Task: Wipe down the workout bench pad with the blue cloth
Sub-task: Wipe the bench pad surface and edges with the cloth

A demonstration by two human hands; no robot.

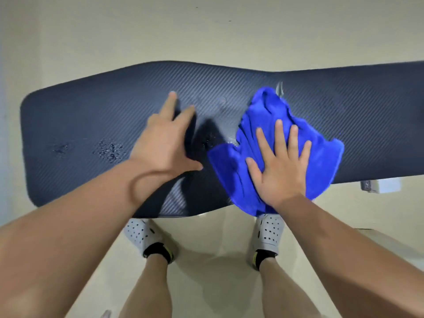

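Observation:
The black workout bench pad [91, 111] stretches across the view from left to right, with a woven texture and wet droplet patches on its left part. A crumpled blue cloth [263, 111] lies on the pad just right of centre and hangs a little over the near edge. My right hand [281, 164] presses flat on the cloth, fingers spread. My left hand [165, 143] rests on the bare pad to the left of the cloth, fingers apart and holding nothing.
A pale floor [206, 31] surrounds the bench. My feet in white perforated clogs [142, 235] stand close to the pad's near edge. A small white object [380, 185] shows under the pad's near edge at the right.

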